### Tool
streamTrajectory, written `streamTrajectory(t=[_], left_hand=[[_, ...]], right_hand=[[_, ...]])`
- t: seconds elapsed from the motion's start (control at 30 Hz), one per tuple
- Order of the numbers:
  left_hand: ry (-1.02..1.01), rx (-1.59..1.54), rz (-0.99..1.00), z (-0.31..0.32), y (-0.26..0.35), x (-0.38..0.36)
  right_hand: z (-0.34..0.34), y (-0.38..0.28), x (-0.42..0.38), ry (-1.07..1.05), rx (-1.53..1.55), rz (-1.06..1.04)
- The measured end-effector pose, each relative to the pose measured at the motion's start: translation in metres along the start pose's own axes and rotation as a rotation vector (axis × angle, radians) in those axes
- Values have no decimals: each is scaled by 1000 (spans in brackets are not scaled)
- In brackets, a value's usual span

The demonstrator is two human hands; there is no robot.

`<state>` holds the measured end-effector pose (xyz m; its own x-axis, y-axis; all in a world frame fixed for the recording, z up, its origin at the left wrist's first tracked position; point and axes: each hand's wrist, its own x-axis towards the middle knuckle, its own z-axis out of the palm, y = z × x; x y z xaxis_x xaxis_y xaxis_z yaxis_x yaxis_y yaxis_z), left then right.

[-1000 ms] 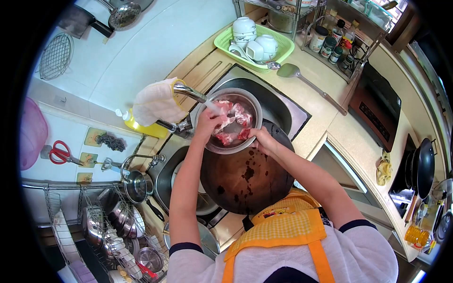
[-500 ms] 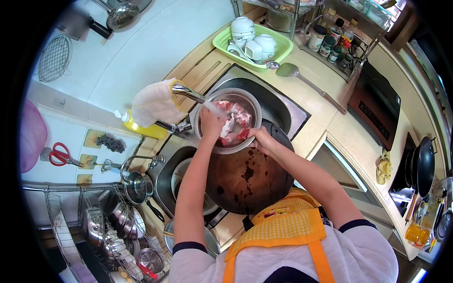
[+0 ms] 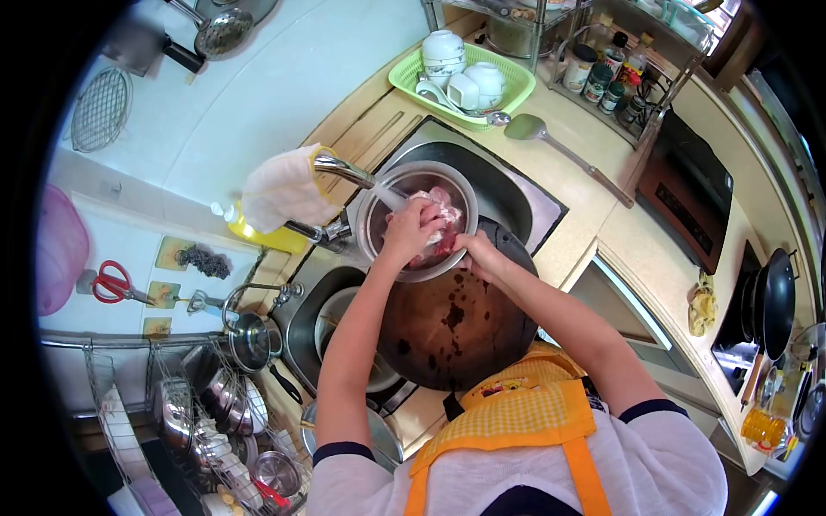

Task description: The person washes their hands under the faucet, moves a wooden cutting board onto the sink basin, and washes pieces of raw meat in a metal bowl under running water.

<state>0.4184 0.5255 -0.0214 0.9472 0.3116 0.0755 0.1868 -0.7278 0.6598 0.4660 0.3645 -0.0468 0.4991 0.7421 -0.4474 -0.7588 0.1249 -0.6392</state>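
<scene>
A metal bowl [image 3: 368, 225] with pieces of raw red and white meat [image 3: 443, 199] in it is over the double sink, under the faucet [image 3: 344, 169], from which water runs. Inside the bowl, my left hand [image 3: 411, 228] is closed over some of the meat, fingers bent round it. My right hand [image 3: 478, 255] grips the bowl's rim at the lower right. Directly below the bowl lies a round, dark wooden board [image 3: 447, 327] with wet spots.
A green basket [image 3: 400, 76] of white bowls and a spatula [image 3: 572, 155] lie beyond the sink. Spice bottles [image 3: 600, 82] stand on a rack at the upper right. A dish rack [image 3: 206, 421] is at the lower left, a yellow bottle [image 3: 275, 238] beside the faucet.
My left hand has moved from the bowl's left side towards its middle, onto the meat, which is now bunched together. My right hand has stayed at the rim.
</scene>
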Motion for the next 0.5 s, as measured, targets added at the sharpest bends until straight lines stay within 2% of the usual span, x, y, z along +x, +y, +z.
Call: streamTrajectory(t=[0.07, 0.1, 0.2, 0.23, 0.33, 0.43, 0.5], left_hand=[[-58, -182, 32, -3, -2, 1], [-47, -161, -28, -5, -12, 3], [42, 420, 69, -10, -47, 5], [-83, 398, -62, -11, -49, 5], [-49, 319, -229, 1, -55, 2], [-177, 69, -377, -8, -44, 4], [-157, -88, -300, -8, -49, 4]], right_hand=[[-2, 2, 3, 8, 10, -5], [-2, 2, 2, 17, 3, -2], [-2, 3, 3, 23, -5, 7], [-3, 4, 5, 14, 0, 10], [-8, 7, 8, -18, -16, 2], [-7, 6, 6, -17, 16, -7], [-6, 5, 6, -16, 32, -7]])
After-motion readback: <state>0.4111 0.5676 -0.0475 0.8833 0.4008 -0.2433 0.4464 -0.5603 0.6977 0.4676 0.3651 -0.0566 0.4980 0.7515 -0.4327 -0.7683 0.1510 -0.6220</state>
